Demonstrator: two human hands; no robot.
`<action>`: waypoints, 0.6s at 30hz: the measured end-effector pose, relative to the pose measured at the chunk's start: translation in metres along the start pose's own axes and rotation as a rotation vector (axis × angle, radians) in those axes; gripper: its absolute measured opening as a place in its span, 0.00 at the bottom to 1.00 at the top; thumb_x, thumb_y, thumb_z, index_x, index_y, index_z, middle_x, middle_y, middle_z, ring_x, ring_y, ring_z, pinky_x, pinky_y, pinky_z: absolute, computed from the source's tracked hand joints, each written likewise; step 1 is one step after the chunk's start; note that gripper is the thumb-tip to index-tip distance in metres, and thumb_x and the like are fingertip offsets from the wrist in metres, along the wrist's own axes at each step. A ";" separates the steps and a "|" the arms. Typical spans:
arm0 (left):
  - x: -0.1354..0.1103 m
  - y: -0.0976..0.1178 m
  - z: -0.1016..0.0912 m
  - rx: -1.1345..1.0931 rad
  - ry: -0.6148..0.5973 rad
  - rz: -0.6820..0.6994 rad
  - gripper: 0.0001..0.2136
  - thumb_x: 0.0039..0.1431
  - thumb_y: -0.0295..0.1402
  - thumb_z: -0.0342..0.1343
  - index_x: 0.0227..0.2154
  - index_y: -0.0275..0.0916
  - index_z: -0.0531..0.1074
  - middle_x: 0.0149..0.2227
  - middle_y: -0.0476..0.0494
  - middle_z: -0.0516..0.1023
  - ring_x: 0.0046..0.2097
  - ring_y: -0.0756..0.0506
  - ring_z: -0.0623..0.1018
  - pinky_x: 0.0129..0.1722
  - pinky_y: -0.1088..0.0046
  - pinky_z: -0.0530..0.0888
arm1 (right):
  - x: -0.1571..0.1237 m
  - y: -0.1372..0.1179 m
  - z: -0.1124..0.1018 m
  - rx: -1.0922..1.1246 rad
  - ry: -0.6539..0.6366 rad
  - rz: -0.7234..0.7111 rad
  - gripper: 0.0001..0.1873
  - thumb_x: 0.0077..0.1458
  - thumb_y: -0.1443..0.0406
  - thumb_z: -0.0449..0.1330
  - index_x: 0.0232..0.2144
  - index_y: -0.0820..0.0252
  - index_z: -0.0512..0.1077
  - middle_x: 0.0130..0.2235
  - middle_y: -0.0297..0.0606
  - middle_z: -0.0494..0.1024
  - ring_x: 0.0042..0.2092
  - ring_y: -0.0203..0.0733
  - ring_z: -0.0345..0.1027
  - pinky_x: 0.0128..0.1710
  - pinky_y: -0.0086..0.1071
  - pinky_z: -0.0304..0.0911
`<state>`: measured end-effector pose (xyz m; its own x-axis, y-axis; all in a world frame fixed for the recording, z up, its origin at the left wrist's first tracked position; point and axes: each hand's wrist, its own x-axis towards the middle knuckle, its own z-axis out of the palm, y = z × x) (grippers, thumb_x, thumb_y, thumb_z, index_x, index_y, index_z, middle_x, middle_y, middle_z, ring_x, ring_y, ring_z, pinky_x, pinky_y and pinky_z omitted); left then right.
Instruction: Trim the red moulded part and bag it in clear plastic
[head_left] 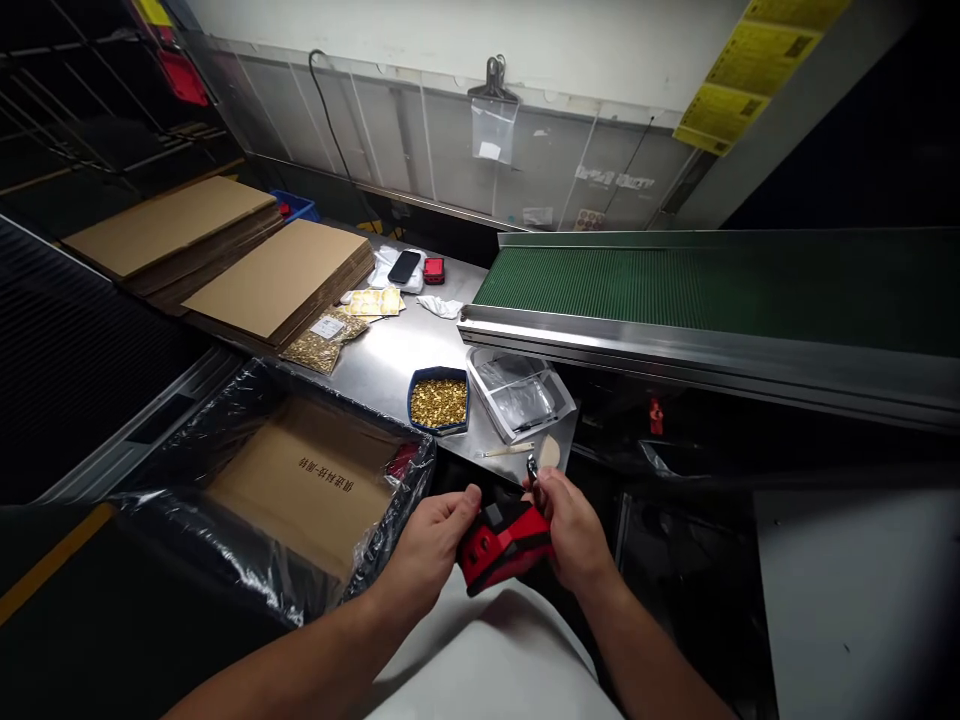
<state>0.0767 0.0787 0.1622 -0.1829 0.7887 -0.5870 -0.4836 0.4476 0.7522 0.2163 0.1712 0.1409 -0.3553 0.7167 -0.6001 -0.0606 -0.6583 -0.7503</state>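
Observation:
A red and black device [501,545] sits between both my hands, low in the middle of the head view. My left hand [431,550] grips its left end. My right hand [574,530] holds its right side and pinches a small metal ring or clip [532,467] above it between thumb and fingers. Just beyond the hands, on the steel table [390,355], stand a blue tray of small gold parts [439,400] and a stack of clear plastic bags [520,392].
An open cardboard box lined with black plastic [300,480] stands at the left. Flat cardboard stacks [277,275] lie further back, with a phone [404,266] and a small red item [433,270]. A green conveyor belt [712,285] runs to the right.

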 end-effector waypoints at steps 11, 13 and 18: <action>-0.020 0.012 0.001 0.396 -0.138 0.341 0.21 0.51 0.45 0.67 0.44 0.40 0.72 0.40 0.44 0.75 0.42 0.43 0.73 0.43 0.71 0.67 | -0.018 -0.034 -0.003 -0.328 0.019 -0.243 0.24 0.60 0.44 0.49 0.38 0.59 0.66 0.31 0.36 0.71 0.28 0.33 0.63 0.27 0.26 0.61; -0.020 0.010 0.001 0.342 -0.144 0.364 0.22 0.51 0.45 0.67 0.44 0.40 0.71 0.41 0.44 0.74 0.42 0.42 0.72 0.43 0.70 0.67 | -0.016 -0.030 -0.006 -0.151 -0.015 -0.246 0.23 0.60 0.46 0.50 0.38 0.59 0.65 0.34 0.38 0.72 0.31 0.34 0.64 0.30 0.27 0.64; -0.019 0.004 -0.004 0.266 -0.185 0.378 0.20 0.56 0.46 0.63 0.46 0.41 0.70 0.39 0.44 0.73 0.40 0.44 0.72 0.42 0.71 0.67 | -0.020 -0.019 -0.005 -0.091 0.039 -0.308 0.22 0.61 0.47 0.50 0.37 0.60 0.64 0.27 0.34 0.66 0.28 0.31 0.60 0.28 0.24 0.60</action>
<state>0.0753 0.0637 0.1753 -0.1370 0.9673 -0.2133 -0.1736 0.1886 0.9666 0.2296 0.1701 0.1657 -0.2976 0.8882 -0.3500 -0.0751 -0.3872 -0.9189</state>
